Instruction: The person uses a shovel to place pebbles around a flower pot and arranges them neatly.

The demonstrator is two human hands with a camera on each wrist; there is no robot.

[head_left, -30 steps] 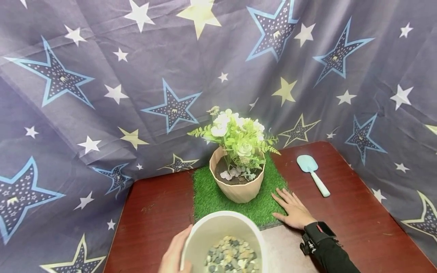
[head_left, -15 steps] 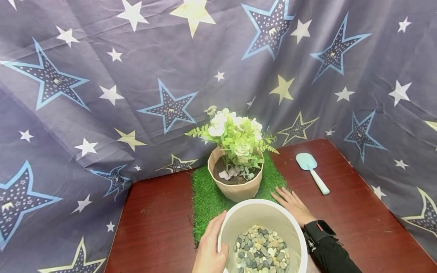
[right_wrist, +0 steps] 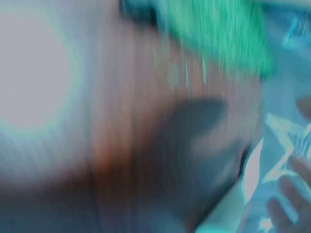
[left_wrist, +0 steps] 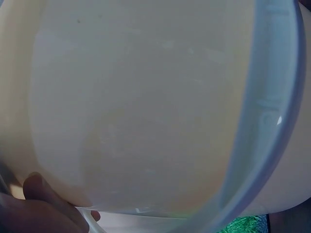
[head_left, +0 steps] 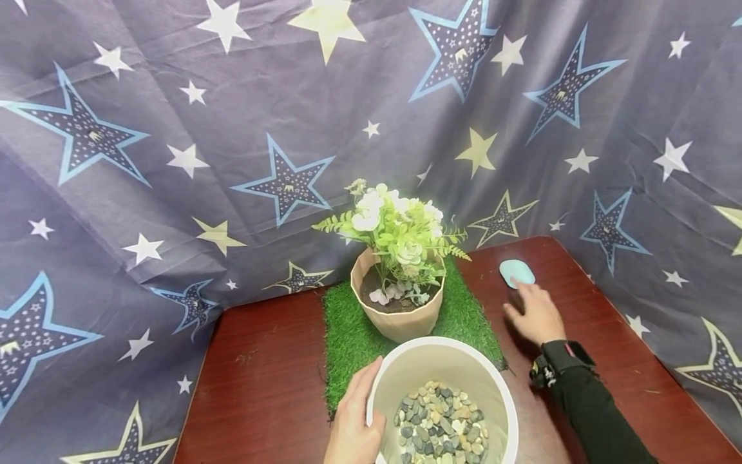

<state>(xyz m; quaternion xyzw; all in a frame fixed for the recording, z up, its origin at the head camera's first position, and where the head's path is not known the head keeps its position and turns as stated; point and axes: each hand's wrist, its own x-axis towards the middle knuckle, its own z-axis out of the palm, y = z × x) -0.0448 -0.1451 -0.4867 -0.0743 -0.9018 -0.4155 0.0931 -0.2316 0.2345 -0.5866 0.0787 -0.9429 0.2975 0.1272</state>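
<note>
My left hand grips the left rim of a white bucket that holds grey and tan pebbles, near the table's front edge. In the left wrist view the bucket's wall fills the frame, with a fingertip against it. My right hand lies with fingers stretched over the handle of a light-blue spade; only the blade shows. Whether the hand touches the handle is hidden. The right wrist view is blurred by motion.
A beige pot of white flowers and green leaves stands on a green grass mat, just behind the bucket. The dark red table is walled in by star-printed cloth at the back and both sides.
My right hand has left the mat's front right corner and moved back and right, onto the spade's handle. The bucket came up and rightward earlier and has since hardly moved.
</note>
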